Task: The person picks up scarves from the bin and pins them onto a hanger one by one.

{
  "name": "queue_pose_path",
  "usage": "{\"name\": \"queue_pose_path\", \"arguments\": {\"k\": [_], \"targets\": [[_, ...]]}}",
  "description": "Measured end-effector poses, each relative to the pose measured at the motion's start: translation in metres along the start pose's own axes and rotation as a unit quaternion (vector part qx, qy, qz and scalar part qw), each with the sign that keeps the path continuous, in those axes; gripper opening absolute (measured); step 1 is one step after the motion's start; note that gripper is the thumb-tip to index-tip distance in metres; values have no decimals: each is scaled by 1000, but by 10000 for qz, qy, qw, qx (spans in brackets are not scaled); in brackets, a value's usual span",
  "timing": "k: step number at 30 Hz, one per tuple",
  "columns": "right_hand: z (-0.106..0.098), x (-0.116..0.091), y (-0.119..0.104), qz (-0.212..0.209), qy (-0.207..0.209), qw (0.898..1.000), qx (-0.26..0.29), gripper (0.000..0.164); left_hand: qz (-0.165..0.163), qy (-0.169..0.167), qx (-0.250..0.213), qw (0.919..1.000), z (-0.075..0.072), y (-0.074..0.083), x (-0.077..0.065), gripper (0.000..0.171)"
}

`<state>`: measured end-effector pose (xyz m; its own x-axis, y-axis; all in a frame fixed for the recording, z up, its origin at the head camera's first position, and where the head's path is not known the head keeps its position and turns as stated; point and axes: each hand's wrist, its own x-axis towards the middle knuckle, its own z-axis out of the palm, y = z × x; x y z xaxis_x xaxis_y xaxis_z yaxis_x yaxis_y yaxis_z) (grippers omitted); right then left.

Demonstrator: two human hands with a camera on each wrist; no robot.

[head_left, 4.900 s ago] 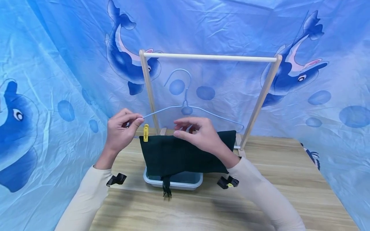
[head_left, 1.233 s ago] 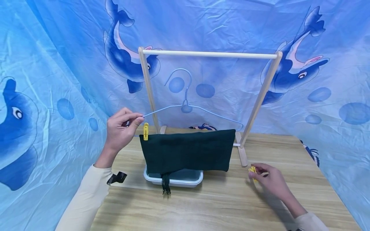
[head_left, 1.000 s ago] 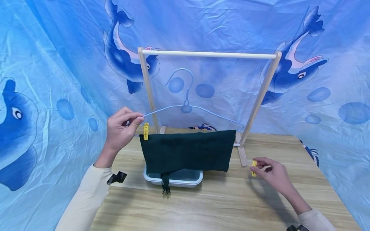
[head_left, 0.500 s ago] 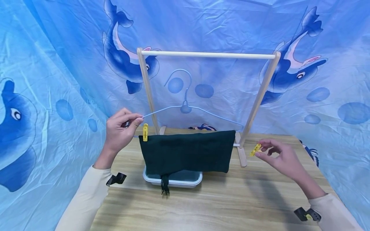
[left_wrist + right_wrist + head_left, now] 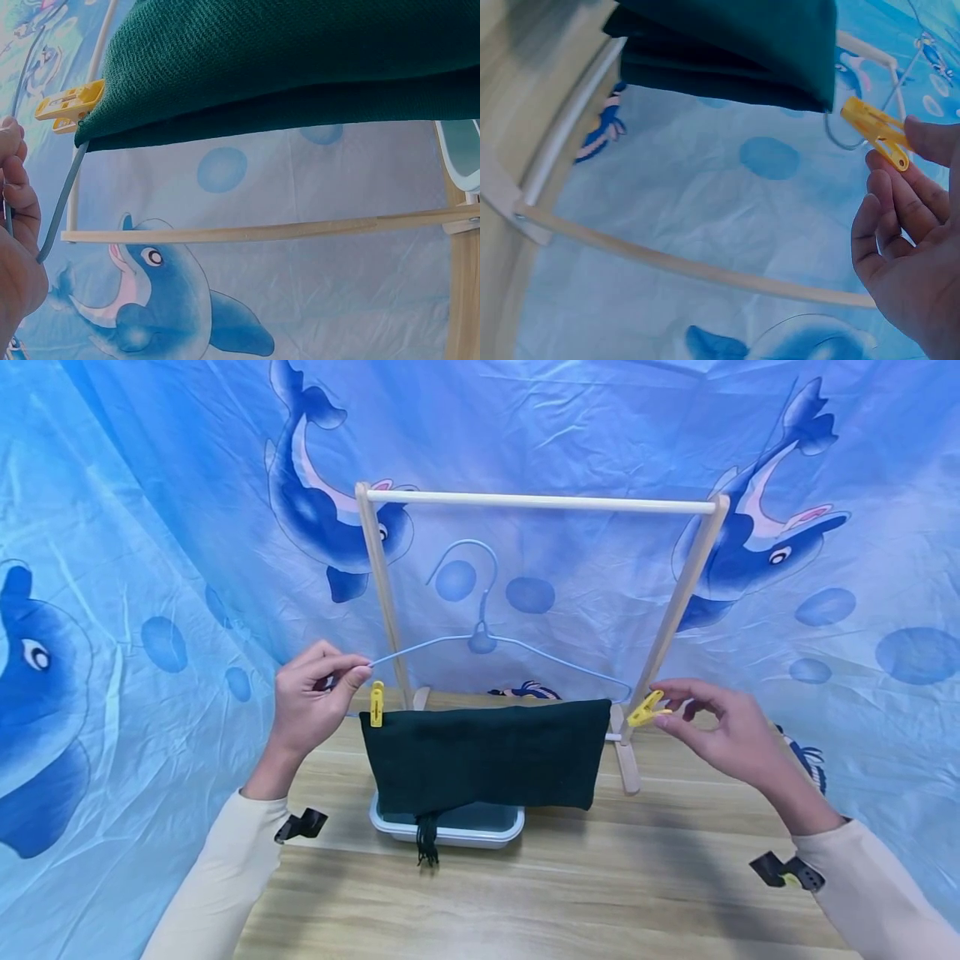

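Observation:
My left hand (image 5: 315, 697) pinches the left end of a light-blue wire hanger (image 5: 480, 631), holding it up in front of the rack. A dark green knitted cloth with a fringe, perhaps a scarf (image 5: 487, 756), hangs folded over the hanger's lower bar. One yellow clothespin (image 5: 377, 703) clips its upper left corner; the left wrist view shows that clothespin (image 5: 73, 105) on the fabric edge. Between thumb and fingers my right hand (image 5: 723, 731) pinches a second yellow clothespin (image 5: 877, 133), its tip pointing at the cloth's right corner, a small gap apart.
A wooden rack with a white top rail (image 5: 540, 502) stands behind the hanger, its right post (image 5: 678, 602) close to my right fingers. Below the cloth a white-rimmed basin (image 5: 480, 839) sits on the wood-grain table (image 5: 525, 902). A blue dolphin-print curtain (image 5: 600, 427) encloses the table.
My right hand left the cloth, picked up a yellow clothespin at the table's right, then raised it leftward to the cloth's right corner. The left hand stays on the hanger.

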<state>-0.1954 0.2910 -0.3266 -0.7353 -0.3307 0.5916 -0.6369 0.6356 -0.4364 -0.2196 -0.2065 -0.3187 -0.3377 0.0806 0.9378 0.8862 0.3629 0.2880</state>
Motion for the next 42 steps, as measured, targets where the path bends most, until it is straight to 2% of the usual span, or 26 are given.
{"name": "queue_pose_path", "arguments": {"k": [9, 16, 22, 29, 37, 42], "targets": [[3, 25, -15, -529, 179, 9983, -171, 35, -5, 8, -31, 10000, -1, -1, -2, 23], [6, 35, -19, -685, 360, 9967, -252, 25, -20, -14, -7, 10000, -3, -1, -2, 28], [8, 41, -22, -914, 431, 9942, -366, 23, -10, -7, 1, 10000, -4, -1, -3, 34], [15, 46, -25, -1457, 534, 9871, -405, 23, -2, 6, 22, 10000, -4, 0, -2, 25], [22, 47, -26, -1769, 604, 9810, -513, 24, 43, -46, 7, 10000, -5, 1, -3, 21], [27, 47, -25, -2087, 646, 9722, -838, 23, 51, -63, 2, 10000, -4, 2, -3, 24]]}}
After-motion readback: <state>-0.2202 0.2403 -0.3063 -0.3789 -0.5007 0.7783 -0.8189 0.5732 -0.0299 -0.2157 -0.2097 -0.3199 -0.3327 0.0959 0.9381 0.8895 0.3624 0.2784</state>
